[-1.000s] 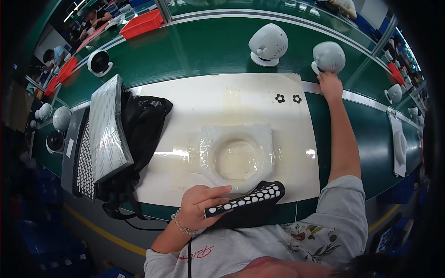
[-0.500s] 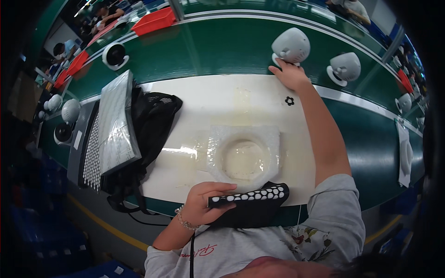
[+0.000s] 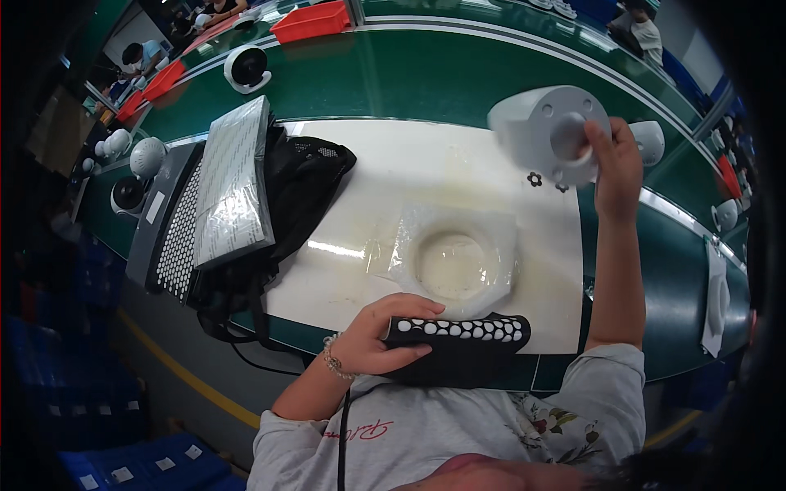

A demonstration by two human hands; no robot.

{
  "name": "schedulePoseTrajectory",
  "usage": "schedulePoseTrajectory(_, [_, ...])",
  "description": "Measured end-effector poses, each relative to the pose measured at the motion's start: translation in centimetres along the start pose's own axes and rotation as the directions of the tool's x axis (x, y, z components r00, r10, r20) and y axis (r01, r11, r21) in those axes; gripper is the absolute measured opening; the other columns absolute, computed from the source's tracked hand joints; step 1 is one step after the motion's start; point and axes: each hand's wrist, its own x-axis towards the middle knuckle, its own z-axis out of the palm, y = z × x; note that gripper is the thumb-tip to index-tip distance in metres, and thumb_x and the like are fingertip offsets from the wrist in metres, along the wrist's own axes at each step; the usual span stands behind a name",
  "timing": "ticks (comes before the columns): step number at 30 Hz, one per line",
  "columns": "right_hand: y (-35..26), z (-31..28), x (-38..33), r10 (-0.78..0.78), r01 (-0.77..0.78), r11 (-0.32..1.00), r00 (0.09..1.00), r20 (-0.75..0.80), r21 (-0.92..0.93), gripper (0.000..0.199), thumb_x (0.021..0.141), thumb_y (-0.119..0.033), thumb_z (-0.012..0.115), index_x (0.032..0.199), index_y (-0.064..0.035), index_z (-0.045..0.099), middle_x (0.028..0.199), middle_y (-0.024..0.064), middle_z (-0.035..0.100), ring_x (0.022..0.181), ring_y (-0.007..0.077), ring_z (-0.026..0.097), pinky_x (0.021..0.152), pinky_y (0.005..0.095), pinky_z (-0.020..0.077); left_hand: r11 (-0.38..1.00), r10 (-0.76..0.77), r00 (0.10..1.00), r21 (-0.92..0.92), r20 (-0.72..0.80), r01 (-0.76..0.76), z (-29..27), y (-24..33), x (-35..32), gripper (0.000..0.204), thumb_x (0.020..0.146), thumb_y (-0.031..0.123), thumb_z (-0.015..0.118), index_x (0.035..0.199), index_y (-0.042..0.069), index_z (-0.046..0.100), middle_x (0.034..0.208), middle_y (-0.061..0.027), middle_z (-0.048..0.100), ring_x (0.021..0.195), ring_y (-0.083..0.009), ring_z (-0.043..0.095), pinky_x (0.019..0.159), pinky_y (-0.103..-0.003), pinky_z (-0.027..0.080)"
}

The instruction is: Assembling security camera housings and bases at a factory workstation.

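My right hand (image 3: 620, 168) grips a white rounded device (image 3: 528, 135) by its round base. The device is tilted in the air above the far right of a white board (image 3: 344, 213), its base underside and central hollow turned toward me. Motion blurs it slightly. My left hand (image 3: 381, 334) is closed on the left end of a black slab-like item with white oval spots (image 3: 458, 329) at the board's near edge. Just beyond this item sits a plastic-wrapped white foam block (image 3: 407, 250) with a round recess. Two small black flower-shaped pieces (image 3: 535, 178) lie below the lifted device.
On the left lie a black mesh bag (image 3: 315, 176), a silvery wrapped flat pack (image 3: 233, 192) and a dotted panel (image 3: 182, 237). Similar white devices (image 3: 148, 157) stand around the green work surface (image 3: 393, 78). A red tray (image 3: 311, 23) is at the back.
My right hand has lifted the white device off the green surface, bringing it nearer and tipping its underside toward me. My left hand keeps its hold. The whole view has shifted slightly.
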Motion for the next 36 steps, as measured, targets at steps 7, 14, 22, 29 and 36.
schedulePoseTrajectory(7, [-4.6, 4.1, -8.7, 0.3, -0.378, 0.909, 0.887, 0.351, 0.176, 0.042, 0.088, -0.02, 0.05, 0.122, -0.0013, 0.033, 0.066, 0.0006, 0.058, 0.07, 0.0042, 0.053, 0.064, 0.0165, 0.0398, 0.982, 0.164, 0.984, 0.087, 0.075, -0.17, -0.3, -0.6, -0.7, 0.031, 0.056, -0.009, 0.069, 0.083, 0.001, 0.056, 0.072, -0.0087, 0.06, 0.067, -0.021, 0.054, 0.058, -0.03, 0.042])
schedulePoseTrajectory(14, [-5.1, 4.0, -9.8, 0.348, -0.243, 0.924, 0.854, 0.387, -0.295, 0.032, 0.084, -0.016, 0.055, 0.112, -0.0016, 0.047, 0.085, 0.0047, 0.056, 0.078, 0.0103, 0.051, 0.072, 0.0223, 0.0397, 0.974, 0.203, 0.978, 0.114, -0.036, -0.198, -0.1, -0.2, -1.8, 0.024, 0.059, -0.005, 0.069, 0.078, 0.003, 0.057, 0.067, -0.007, 0.056, 0.059, -0.0215, 0.053, 0.054, -0.029, 0.041])
schedulePoseTrajectory(22, [-7.9, 5.8, -13.9, -0.502, 0.736, 0.628, 0.631, 0.591, -0.253, 0.02, 0.066, -0.012, 0.068, 0.084, -0.0063, 0.062, 0.085, 0.0052, 0.057, 0.079, 0.0222, 0.054, 0.069, 0.0327, 0.0409, 0.968, 0.114, 0.991, 0.234, -0.068, -0.095, -0.1, 0.0, -2.0, 0.02, 0.061, 0.0, 0.07, 0.075, 0.003, 0.056, 0.064, -0.0061, 0.054, 0.054, -0.022, 0.051, 0.049, -0.03, 0.039])
schedulePoseTrajectory(29, [-7.7, 7.3, -13.9, -0.336, 0.6, 0.779, 0.642, 0.689, -0.179, 0.02, 0.068, -0.013, 0.067, 0.086, -0.0062, 0.062, 0.095, 0.0048, 0.059, 0.091, 0.023, 0.054, 0.072, 0.0339, 0.0397, 0.925, 0.21, 0.976, 0.336, -0.057, -0.179, 0.5, 0.2, -1.4, 0.021, 0.06, 0.004, 0.07, 0.075, 0.005, 0.056, 0.064, -0.0061, 0.054, 0.055, -0.0222, 0.052, 0.05, -0.031, 0.04])
schedulePoseTrajectory(36, [-7.6, 7.2, -13.6, -0.225, 0.49, 0.86, 0.614, 0.757, -0.143, 0.013, 0.07, -0.009, 0.065, 0.081, -0.0078, 0.059, 0.097, 0.0048, 0.058, 0.099, 0.0231, 0.05, 0.077, 0.0339, 0.0381, 0.8, 0.32, 0.947, 0.534, 0.005, -0.274, 1.1, 0.5, -0.8, 0.022, 0.056, 0.006, 0.069, 0.074, 0.006, 0.057, 0.064, -0.0054, 0.054, 0.057, -0.0229, 0.053, 0.053, -0.031, 0.042])
